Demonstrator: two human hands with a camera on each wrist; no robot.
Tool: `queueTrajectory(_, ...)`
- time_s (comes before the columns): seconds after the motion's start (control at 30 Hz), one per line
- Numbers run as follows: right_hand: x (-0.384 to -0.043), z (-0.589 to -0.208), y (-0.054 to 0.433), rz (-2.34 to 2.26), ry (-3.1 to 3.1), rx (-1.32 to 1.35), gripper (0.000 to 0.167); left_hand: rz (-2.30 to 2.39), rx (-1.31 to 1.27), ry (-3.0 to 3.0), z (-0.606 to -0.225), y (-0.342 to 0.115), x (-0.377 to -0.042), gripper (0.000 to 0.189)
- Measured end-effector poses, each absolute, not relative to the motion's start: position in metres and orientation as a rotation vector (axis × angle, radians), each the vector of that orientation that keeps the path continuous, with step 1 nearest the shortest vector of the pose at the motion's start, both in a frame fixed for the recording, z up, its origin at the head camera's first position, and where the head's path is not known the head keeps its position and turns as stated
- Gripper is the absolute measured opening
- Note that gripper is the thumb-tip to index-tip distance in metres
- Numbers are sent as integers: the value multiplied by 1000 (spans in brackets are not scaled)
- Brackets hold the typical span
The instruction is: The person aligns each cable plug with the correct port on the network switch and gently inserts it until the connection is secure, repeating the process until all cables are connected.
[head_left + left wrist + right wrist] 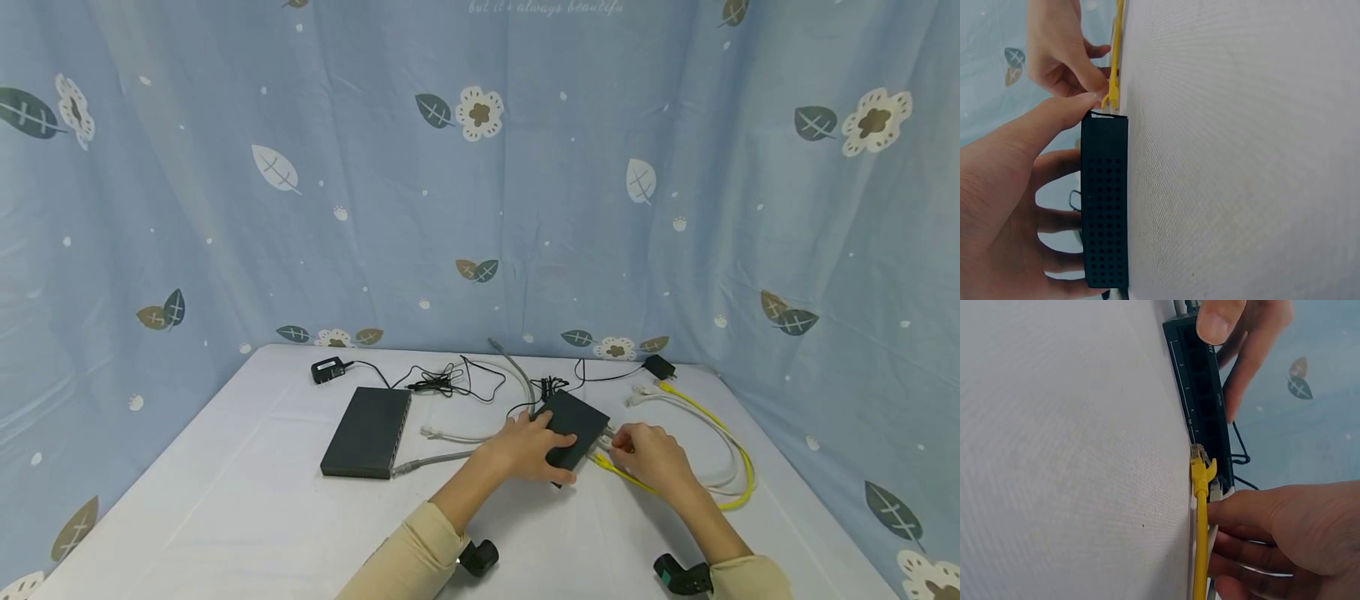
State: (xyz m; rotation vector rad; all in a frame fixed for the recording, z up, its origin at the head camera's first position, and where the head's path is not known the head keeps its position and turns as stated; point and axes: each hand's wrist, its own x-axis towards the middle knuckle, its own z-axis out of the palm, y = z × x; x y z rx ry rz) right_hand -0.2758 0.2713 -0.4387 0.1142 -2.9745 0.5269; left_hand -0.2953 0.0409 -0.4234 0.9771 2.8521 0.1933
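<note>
My left hand point(525, 450) holds a small black network switch point(581, 417) on the table, its thumb at the near port-side corner and other fingers spread over the top. Numbered ports face right. At that side my right hand point(656, 458) pinches a white network cable's plug point(1215, 489) against the far end of the port row; fingers partly hide it. Beside it a yellow network cable point(1200, 531) has its clear plug point(1197, 451) close to the ports; I cannot tell whether it is seated. The perforated switch side point(1107, 219) shows in the left wrist view.
A larger black box point(367, 433) lies at left, near a grey cable plug point(405, 468) and a white plug point(429, 432). Behind are black power adapters point(327, 369) point(660, 367) with bundled cords point(435, 382). White and yellow cables point(738, 450) loop at right.
</note>
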Motion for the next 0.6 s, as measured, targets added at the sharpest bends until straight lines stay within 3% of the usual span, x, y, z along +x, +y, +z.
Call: queueTrajectory(0.6,-275,-435,276,568,-3010,112,8,172,974,2863,-426,42,-296,67)
